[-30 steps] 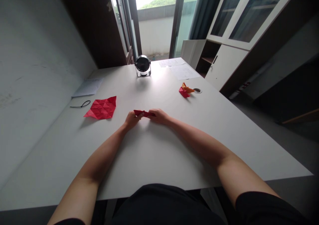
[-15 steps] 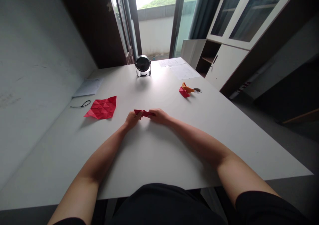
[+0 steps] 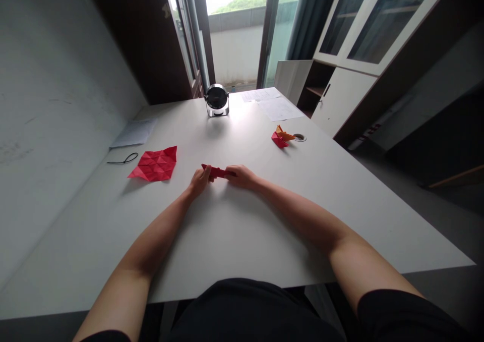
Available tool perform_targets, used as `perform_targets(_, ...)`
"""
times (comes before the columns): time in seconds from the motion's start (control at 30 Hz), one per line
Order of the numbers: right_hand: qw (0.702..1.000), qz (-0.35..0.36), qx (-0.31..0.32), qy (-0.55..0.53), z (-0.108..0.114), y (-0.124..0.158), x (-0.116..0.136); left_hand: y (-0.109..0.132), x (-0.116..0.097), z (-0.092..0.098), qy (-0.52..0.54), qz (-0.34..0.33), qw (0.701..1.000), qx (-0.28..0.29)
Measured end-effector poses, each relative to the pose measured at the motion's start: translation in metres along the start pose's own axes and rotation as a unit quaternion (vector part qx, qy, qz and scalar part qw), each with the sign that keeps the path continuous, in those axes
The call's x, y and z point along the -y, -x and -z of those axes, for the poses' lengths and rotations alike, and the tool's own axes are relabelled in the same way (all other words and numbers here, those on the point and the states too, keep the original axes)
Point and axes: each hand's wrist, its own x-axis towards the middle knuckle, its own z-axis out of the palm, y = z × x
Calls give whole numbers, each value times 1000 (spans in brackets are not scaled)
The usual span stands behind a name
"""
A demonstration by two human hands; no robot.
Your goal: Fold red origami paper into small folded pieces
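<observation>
You have one red strip (image 3: 219, 172) of folded paper in your two hands, held over the near half of one white table (image 3: 242, 241). Your left hand (image 3: 200, 180) pinches its 9 o'clock end, thumb on top; your right hand (image 3: 241, 175) grips its 3 o'clock end, fingers wrapped closely around it.

Taking the strip as the clock's centre, you have one creased red sheet (image 3: 155, 164) at 9, with one black tie (image 3: 128, 158) just beyond it. One paper stack (image 3: 133, 133) lies at 10. One round device (image 3: 217, 100) stands at 12. Two white papers lie towards 1, a farther one (image 3: 260, 95) and a nearer one (image 3: 280, 110). At 2 you have two folded pieces touching, one red (image 3: 279, 140) and one orange (image 3: 286, 136), just beside one table hole (image 3: 300, 137).

Against half a second ago, your left thumb has slid towards 9, baring more red between your hands. Your right hand and everything lying on the table match the earlier frame.
</observation>
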Motion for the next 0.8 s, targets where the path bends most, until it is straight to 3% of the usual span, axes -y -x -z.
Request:
perform_targets(0.13,1000,1,0,1,0,0,0,0,0,-2,-22,3,1000,-19)
perform_targets(0.3,1000,1,-6,8,-1,-2,-1,0,-1,-2,-55,-22,998,-13)
perform_targets(0.8,1000,4,-4,16,-2,-2,-4,0,-3,-1,-81,-14,997,-13)
